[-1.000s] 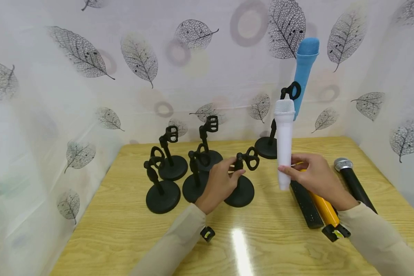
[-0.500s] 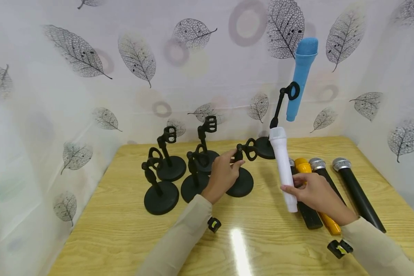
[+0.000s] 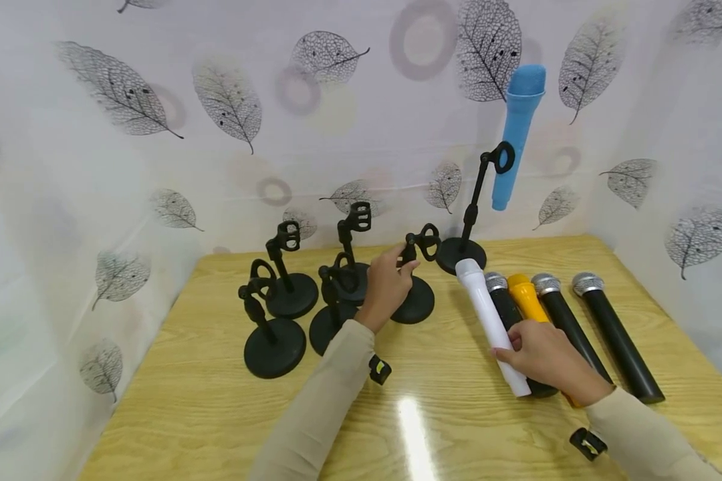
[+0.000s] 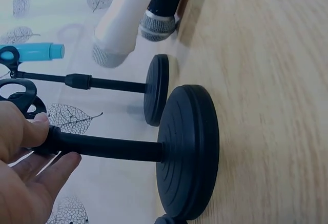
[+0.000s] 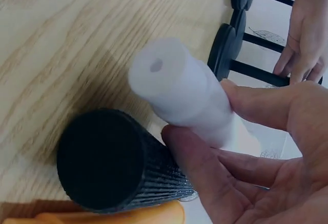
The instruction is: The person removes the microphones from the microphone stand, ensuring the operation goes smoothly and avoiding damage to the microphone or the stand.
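My left hand pinches the upper part of a black microphone stand, just below its ring clip. In the left wrist view, thumb and fingers close round that stand's stem, and its round base sits at the tabletop. A white microphone is held near its lower end by my right hand, between thumb and fingers. It slants beside a black microphone with a silver head. The right wrist view shows the white microphone's tail end above the wood, next to the black one's end.
Several black stands are grouped left of my left hand. A blue microphone leans in a taller stand at the back. An orange microphone and black microphones lie on the wooden table at the right.
My right hand has lowered the white microphone toward the table and tilted its head leftward. My left hand and the stand it holds have shifted slightly toward the back.
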`<action>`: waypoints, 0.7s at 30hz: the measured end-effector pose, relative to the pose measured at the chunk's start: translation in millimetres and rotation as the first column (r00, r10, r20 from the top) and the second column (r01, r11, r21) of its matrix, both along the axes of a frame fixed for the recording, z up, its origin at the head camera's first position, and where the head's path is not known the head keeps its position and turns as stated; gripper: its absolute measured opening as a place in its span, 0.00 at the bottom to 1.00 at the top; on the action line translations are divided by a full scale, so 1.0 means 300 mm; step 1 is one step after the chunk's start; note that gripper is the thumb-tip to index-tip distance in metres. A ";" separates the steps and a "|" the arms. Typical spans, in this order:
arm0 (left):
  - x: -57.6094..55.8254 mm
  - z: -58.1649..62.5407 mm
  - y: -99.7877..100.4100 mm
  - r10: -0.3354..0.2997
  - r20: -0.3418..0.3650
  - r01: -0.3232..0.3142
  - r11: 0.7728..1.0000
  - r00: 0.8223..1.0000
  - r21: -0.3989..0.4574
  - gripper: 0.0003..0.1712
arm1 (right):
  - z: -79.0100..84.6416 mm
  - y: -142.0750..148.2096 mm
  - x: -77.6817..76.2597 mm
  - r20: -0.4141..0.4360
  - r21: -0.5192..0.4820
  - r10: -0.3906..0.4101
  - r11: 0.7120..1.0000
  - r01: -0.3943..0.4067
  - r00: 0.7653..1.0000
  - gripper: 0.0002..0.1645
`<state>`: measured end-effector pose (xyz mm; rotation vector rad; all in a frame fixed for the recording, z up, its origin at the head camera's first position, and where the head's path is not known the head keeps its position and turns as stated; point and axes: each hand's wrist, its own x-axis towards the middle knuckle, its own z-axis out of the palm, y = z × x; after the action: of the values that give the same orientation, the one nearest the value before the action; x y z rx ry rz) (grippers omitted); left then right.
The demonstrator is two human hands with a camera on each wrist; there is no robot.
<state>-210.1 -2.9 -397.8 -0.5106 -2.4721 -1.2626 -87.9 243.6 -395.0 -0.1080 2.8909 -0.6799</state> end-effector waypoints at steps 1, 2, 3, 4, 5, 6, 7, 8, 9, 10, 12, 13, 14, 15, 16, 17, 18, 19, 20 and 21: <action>-0.005 0.001 0.001 0.006 0.000 -0.006 1.000 1.000 0.002 0.18 | -0.001 -0.001 0.001 -0.002 0.007 -0.004 1.000 0.004 1.000 0.19; -0.010 0.002 0.003 0.011 0.002 -0.011 1.000 1.000 0.002 0.18 | -0.002 -0.002 0.002 -0.006 0.016 -0.005 1.000 0.005 1.000 0.19; -0.014 0.002 0.005 0.014 0.006 -0.014 1.000 1.000 0.004 0.19 | -0.004 -0.002 0.003 -0.013 0.026 -0.004 1.000 0.004 1.000 0.19; -0.018 0.003 0.007 0.015 0.011 -0.015 1.000 1.000 0.007 0.19 | -0.007 -0.002 0.004 -0.019 0.036 -0.003 0.999 0.004 1.000 0.18; -0.021 0.004 0.009 0.016 0.019 -0.016 1.000 1.000 0.010 0.19 | -0.010 -0.002 0.005 -0.024 0.043 -0.002 0.999 0.003 1.000 0.18; -0.024 0.005 0.012 0.015 0.025 -0.015 1.000 1.000 0.014 0.20 | -0.013 -0.001 0.006 -0.029 0.050 -0.002 0.999 0.004 1.000 0.18; -0.027 0.006 0.015 0.014 0.031 -0.015 1.000 0.999 0.019 0.20 | -0.015 0.001 0.007 -0.028 0.055 -0.005 0.998 0.006 1.000 0.18; -0.031 0.005 0.018 0.016 0.034 -0.017 1.000 0.999 0.021 0.21 | -0.019 0.002 0.008 -0.029 0.062 -0.006 0.998 0.007 1.000 0.18; -0.035 0.005 0.022 0.018 0.035 -0.019 1.000 0.999 0.024 0.21 | -0.022 0.004 0.008 -0.027 0.066 -0.007 0.998 0.008 1.000 0.19; -0.040 0.004 0.026 0.024 0.039 -0.025 0.999 0.999 0.025 0.21 | -0.025 0.006 0.008 -0.023 0.068 -0.008 0.998 0.010 1.000 0.19; -0.050 0.003 0.034 0.034 0.041 -0.035 0.999 0.999 0.034 0.20 | -0.032 0.008 0.010 -0.034 0.071 0.000 0.997 0.002 0.999 0.19; -0.054 0.002 0.037 0.040 0.039 -0.041 0.998 0.998 0.038 0.20 | -0.037 0.010 0.011 -0.046 0.076 0.009 0.997 -0.006 0.999 0.19; -0.058 0.001 0.040 0.045 0.038 -0.047 0.998 0.998 0.042 0.20 | -0.041 0.011 0.012 -0.057 0.084 0.019 0.996 -0.014 0.998 0.20; -0.063 0.001 0.043 0.050 0.041 -0.052 0.998 0.998 0.046 0.20 | -0.045 0.012 0.014 -0.075 0.088 0.029 0.996 -0.022 0.997 0.20; -0.069 0.000 0.047 0.052 0.040 -0.054 0.997 0.998 0.051 0.20 | -0.049 0.013 0.016 -0.093 0.093 0.038 0.995 -0.029 0.995 0.20; -0.073 -0.001 0.050 0.055 0.039 -0.058 0.997 0.998 0.057 0.20 | -0.054 0.014 0.019 -0.113 0.099 0.049 0.994 -0.038 0.992 0.20; -0.078 -0.001 0.053 0.060 0.038 -0.062 0.996 0.997 0.059 0.20 | -0.057 0.015 0.021 -0.131 0.105 0.057 0.994 -0.043 0.990 0.20; -0.084 -0.003 0.056 0.066 0.038 -0.068 0.996 0.997 0.059 0.20 | -0.059 0.017 0.022 -0.143 0.113 0.064 0.992 -0.048 0.988 0.20; -0.090 -0.003 0.059 0.069 0.038 -0.071 0.996 0.997 0.061 0.20 | -0.061 0.017 0.023 -0.155 0.116 0.069 0.992 -0.051 0.986 0.20; -0.096 -0.004 0.062 0.072 0.038 -0.075 0.995 0.997 0.062 0.21 | -0.062 0.019 0.024 -0.169 0.119 0.074 0.991 -0.054 0.983 0.21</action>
<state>-238.9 15.6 -399.0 -0.3806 -2.4471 -1.3272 -80.7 249.2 -413.6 -0.2566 3.0684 -0.5166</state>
